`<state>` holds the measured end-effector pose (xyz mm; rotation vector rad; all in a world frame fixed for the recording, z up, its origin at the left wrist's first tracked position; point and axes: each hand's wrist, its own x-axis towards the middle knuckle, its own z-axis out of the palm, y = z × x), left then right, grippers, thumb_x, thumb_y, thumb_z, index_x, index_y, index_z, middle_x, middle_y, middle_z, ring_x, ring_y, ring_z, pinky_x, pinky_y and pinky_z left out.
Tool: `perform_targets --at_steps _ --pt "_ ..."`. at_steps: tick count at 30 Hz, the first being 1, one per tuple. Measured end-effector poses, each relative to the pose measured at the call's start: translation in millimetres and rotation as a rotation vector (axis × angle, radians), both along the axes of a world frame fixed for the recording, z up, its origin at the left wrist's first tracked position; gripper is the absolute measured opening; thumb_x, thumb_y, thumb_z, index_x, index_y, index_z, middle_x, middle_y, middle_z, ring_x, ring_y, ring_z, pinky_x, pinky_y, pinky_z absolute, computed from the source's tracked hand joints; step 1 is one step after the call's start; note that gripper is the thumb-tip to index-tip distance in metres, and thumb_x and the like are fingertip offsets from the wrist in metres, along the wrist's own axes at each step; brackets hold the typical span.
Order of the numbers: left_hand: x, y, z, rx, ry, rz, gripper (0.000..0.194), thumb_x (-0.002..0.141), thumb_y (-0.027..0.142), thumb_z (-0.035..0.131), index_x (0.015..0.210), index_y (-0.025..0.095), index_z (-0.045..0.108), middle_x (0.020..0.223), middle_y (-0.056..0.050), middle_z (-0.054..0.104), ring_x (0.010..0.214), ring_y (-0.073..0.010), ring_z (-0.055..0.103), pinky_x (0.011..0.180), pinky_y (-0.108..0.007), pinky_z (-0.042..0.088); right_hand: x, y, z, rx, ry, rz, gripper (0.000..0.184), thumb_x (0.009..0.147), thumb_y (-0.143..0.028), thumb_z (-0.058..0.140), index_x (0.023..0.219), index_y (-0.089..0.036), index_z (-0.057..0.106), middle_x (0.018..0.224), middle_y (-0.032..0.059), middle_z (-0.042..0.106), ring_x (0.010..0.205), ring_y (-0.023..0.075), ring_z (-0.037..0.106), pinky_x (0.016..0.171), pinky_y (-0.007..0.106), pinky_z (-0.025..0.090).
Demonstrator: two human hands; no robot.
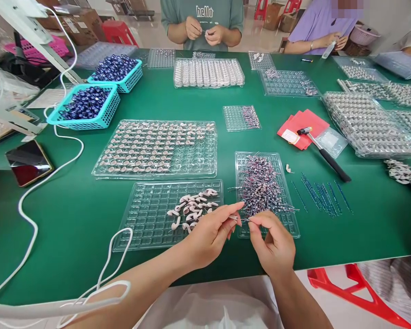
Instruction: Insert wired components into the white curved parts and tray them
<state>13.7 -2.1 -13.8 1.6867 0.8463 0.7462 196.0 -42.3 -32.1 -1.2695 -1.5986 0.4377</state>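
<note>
My left hand (210, 235) is closed on a small white earbud shell (233, 217), its stem end turned to the right. Close by, my right hand (274, 242) pinches a thin wired part (245, 220) between thumb and forefinger at that stem end; whether it is inside the shell I cannot tell. Beyond the hands, a tangled heap of small wired parts (262, 183) lies on a clear tray (291, 224). Left of my left hand, loose white earbud shells (192, 205) lie on another clear tray (140, 219).
A tray of earbud shells (140, 146) lies further off, with blue baskets (102, 116) behind it. To the right are a black-handled hammer (329, 157), red bags (303, 128) and thin blue sticks (324, 196). A white cable (34, 228) crosses the left side. Co-workers sit opposite.
</note>
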Motion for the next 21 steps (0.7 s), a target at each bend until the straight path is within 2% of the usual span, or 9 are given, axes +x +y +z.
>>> perform_targets --at_steps 4,8,15,21 --pt "-1.4 -0.7 -0.6 0.173 0.092 0.004 0.047 0.099 0.009 0.039 0.145 0.019 0.041 0.107 -0.009 0.067 0.087 -0.016 0.064 0.081 -0.031 0.056 -0.9 3.3 0.7 0.048 -0.061 0.023 0.022 0.087 -0.006 0.061 0.101 -0.022 0.066 0.085 0.0027 0.07 0.078 0.0151 0.066 0.069 0.03 0.054" --pt "-1.9 -0.3 -3.7 0.33 0.127 -0.004 0.054 0.1 0.008 0.038 0.151 0.022 0.03 0.112 -0.01 0.068 0.101 -0.0192 0.065 0.09 -0.036 0.055 -1.7 4.8 1.2 0.061 -0.127 0.039 0.023 0.088 -0.008 0.06 0.103 -0.023 0.067 0.084 0.0033 0.071 0.075 0.0156 0.067 0.068 0.031 0.055" --pt "-3.7 1.2 -5.3 0.448 0.211 -0.028 0.059 0.102 0.008 0.034 0.156 0.024 0.016 0.118 -0.011 0.066 0.102 -0.0205 0.063 0.09 -0.038 0.055 -1.3 5.0 -1.3 0.03 -0.172 0.073 0.021 0.089 -0.009 0.06 0.104 -0.022 0.067 0.086 0.0045 0.071 0.077 0.016 0.067 0.07 0.031 0.055" --pt "-5.4 2.3 -5.3 0.514 0.308 -0.05 0.062 0.101 0.007 0.035 0.156 0.023 0.014 0.112 -0.012 0.067 0.094 -0.0219 0.061 0.083 -0.039 0.056 -1.7 6.7 0.5 0.019 -0.175 0.072 0.018 0.091 -0.011 0.057 0.102 -0.022 0.067 0.085 0.0044 0.071 0.077 0.0158 0.066 0.069 0.03 0.055"
